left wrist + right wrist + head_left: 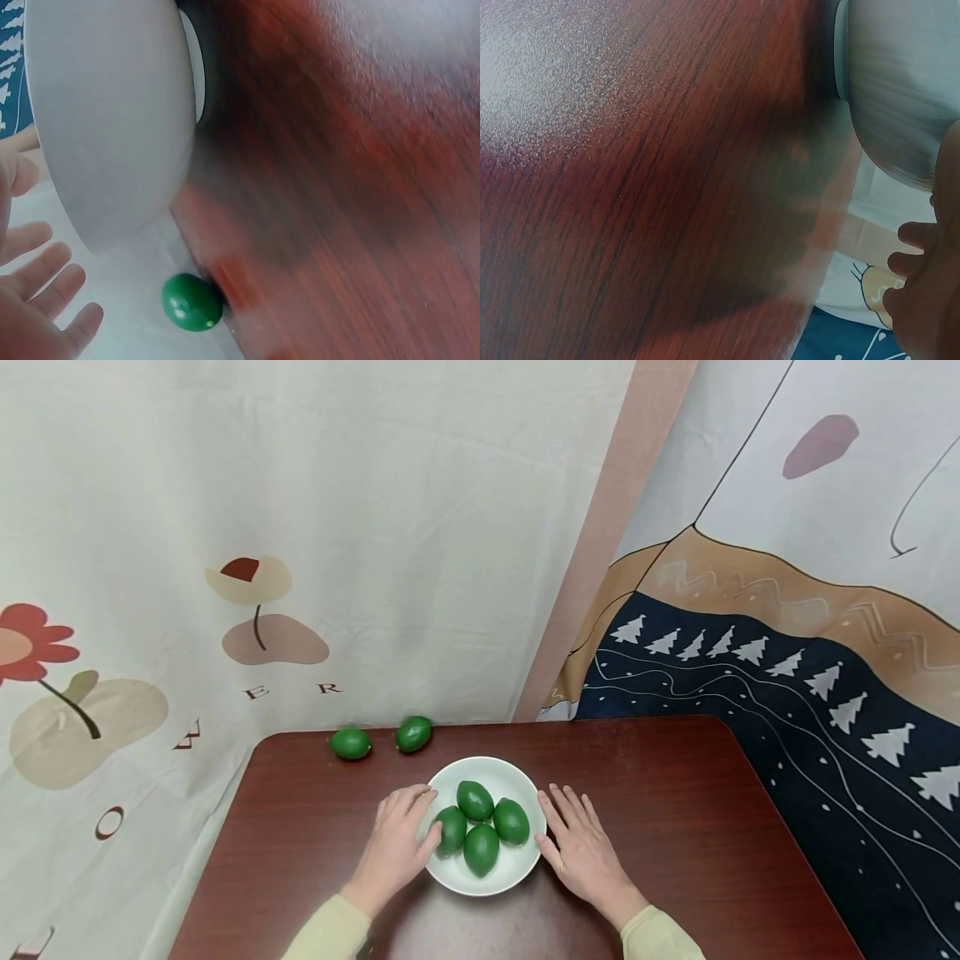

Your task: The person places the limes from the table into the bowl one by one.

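A white bowl [487, 881] with several green limes [482, 849] in it stands on the table between both hands. My left hand [397, 839] is at the bowl's left side, its thumb and fingertips right at the rim and the thumb close to the leftmost lime. Relaxed, spread fingers [54, 292] show beside the bowl's outer wall [112, 112] in the left wrist view. On the other side, my right hand [583, 852] has its fingers extended, with the thumb and index tips at the right rim. The right wrist view shows this hand [930, 277] partly, next to the bowl's underside [900, 82].
Two more limes, a left one [350, 743] and a right one [413, 734], lie near the back edge of the dark red-brown wooden table [675, 793]. A pale printed curtain [420, 568] hangs behind it; a navy cloth with white trees [720, 685] hangs at the right.
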Demonstrator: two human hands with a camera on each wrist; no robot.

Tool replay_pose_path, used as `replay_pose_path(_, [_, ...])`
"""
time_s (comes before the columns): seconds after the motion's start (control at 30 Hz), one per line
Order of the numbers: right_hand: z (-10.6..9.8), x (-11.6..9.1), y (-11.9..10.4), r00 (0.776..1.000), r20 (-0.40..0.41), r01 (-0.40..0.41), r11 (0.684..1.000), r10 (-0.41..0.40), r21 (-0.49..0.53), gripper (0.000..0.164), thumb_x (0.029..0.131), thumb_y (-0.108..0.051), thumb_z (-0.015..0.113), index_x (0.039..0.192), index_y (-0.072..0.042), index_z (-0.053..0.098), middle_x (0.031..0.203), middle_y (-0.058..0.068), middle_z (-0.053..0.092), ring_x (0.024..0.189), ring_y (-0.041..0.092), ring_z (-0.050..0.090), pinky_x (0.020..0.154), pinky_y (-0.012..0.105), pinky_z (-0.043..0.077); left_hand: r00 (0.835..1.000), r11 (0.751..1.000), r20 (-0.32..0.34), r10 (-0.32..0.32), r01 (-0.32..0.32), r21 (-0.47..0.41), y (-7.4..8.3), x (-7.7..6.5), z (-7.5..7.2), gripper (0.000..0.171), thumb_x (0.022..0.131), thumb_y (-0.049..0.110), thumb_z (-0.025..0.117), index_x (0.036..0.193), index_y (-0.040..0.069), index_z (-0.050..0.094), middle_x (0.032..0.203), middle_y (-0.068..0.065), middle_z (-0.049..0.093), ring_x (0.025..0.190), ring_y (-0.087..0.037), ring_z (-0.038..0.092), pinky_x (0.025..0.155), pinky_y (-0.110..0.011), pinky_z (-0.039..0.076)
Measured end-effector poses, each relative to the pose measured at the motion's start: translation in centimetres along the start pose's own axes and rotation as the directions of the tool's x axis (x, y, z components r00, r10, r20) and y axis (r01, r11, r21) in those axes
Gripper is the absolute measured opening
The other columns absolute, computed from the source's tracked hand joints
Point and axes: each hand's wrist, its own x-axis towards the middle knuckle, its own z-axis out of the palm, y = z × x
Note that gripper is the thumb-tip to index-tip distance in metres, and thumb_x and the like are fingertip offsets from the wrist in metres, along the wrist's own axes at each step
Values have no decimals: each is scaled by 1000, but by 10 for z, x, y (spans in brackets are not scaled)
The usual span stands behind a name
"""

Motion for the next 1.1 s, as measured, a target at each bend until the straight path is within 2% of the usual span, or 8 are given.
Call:
replay_pose_path(0.33, [0,0,0,1000,13,-3,1000,3,-15,63,104,-39,56,158,-9,42,159,19,43,149,40,38,121,59,27,998,998,-6,-64,64,11,-14,-2,-4,44,83,12,78,122,-5,69,121,-17,65,111,-38,59,95,-57,46])
replay_pose_path(0.7, [-1,-1,-1,999,31,-11,1000,12,-21,63,105,-40,55,159,-11,41,161,18,42,150,39,35,122,57,24,991,991,26,-128,127,37,-26,-5,-8,45,85,11,76,127,-5,67,123,-19,63,112,-39,58,95,-58,45])
replay_pose_path(1.1, [-1,-1,-1,1000,27,-10,1000,11,-25,63,105,-40,55,159,-10,41,160,18,42,150,40,36,122,57,24,988,985,26,-153,150,86,-48,-7,-10,50,85,10,76,131,-5,64,123,-20,63,110,-41,58,88,-54,45])
